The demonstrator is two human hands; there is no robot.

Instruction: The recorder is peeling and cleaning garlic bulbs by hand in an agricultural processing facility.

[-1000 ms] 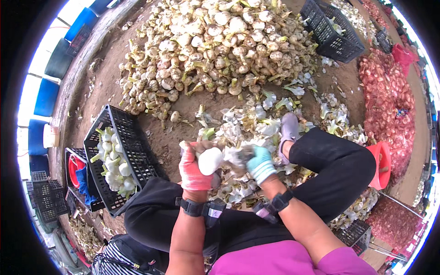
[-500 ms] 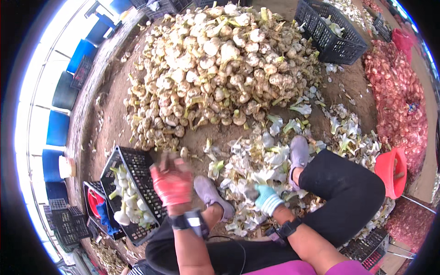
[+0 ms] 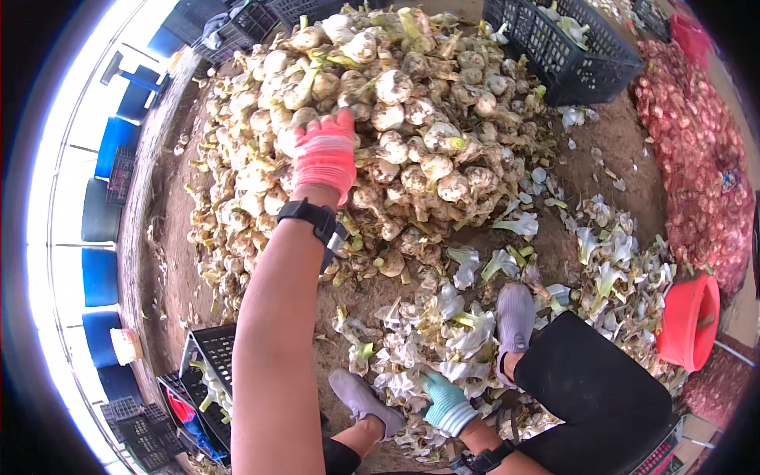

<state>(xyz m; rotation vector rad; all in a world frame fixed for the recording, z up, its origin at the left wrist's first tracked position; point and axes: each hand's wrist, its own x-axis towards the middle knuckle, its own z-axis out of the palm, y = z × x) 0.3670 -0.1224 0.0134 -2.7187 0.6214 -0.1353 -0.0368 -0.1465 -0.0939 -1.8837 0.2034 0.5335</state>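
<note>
My left hand [image 3: 326, 150], in a red-pink glove, reaches far forward onto a big heap of garlic bulbs [image 3: 435, 138]. Its fingers are spread over bulbs near the top of the heap, touching them, and the hand looks open. Low in front of me my right hand [image 3: 445, 402], in a teal glove with pale cuff stripes, hovers over garlic peelings [image 3: 467, 332]. Its fingers are curled in, and what they hold, if anything, does not show. Both wrists carry dark straps.
A black crate [image 3: 207, 364] with trimmed garlic stands left, partly behind my left forearm. Another black crate [image 3: 566, 59] is at the back right. Red mesh sacks [image 3: 697, 166] and a red bucket [image 3: 687, 323] line the right. My shoes [image 3: 516, 321] rest among the peelings.
My left hand has gone from beside the left crate up and forward onto the garlic heap. My right hand sits lower in the picture. The whole view has shifted forward.
</note>
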